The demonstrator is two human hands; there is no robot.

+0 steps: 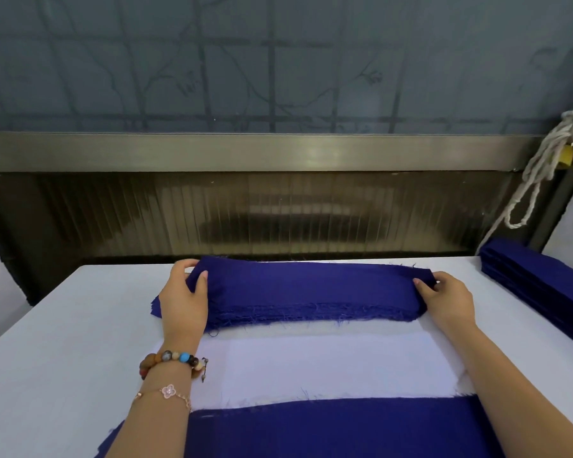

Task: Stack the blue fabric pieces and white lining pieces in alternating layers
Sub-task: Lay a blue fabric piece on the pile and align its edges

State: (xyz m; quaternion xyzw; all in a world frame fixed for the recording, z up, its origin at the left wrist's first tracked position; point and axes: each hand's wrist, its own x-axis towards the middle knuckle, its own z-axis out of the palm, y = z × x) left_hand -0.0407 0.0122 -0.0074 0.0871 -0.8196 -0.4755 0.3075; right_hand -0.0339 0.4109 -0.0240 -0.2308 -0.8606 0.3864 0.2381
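Both ends of a frayed royal-blue fabric stack (305,292), mid-frame, are gripped by the left hand (184,299) and right hand (447,299); a white rectangular lining piece (328,365) is laid lower centre.

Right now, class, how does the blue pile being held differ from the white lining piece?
The blue pile is thick and frayed; the white lining piece lies thin and flat. The left hand and right hand grip the pile's ends; neither grips the lining. Both lie crosswise on the table.
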